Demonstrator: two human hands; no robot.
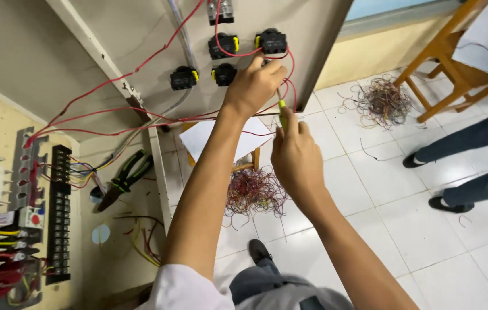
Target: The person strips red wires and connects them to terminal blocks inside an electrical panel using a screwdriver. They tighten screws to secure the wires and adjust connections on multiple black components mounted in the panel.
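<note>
Open grey cabinet door (140, 46) is the landmark, its inner face turned to the camera and carrying a cluster of black push-button switch backs. Left of the door, inside the cabinet, sits a mounting panel with a long black terminal strip (59, 213), white contactor blocks further left, and a pair of black-and-green pliers (124, 179) lying between strip and door. Below and right of the door, white floor tiles hold two tangles of stripped wire offcuts (255, 192), a sheet of paper on a small wooden stool, and, well to the right, a wooden chair and another person's legs and black shoes. Red wires (112, 109) run from the strip across the door to the switch backs. Left hand (253, 85) is raised against the door, fingers curled and pinched at the terminal just under the right-hand switch back (271, 41), apparently steadying a red wire end or the tool tip there; exactly what it pinches I cannot tell. Right hand (296, 156), below it, is closed around the yellow-green handle of a screwdriver (282, 108), whose shaft points up to that same terminal. Judged step: tightening or loosening a terminal screw on the door switch. Next move likely calls for keeping the tip seated square in the screw and the wire held in while turning.
</note>
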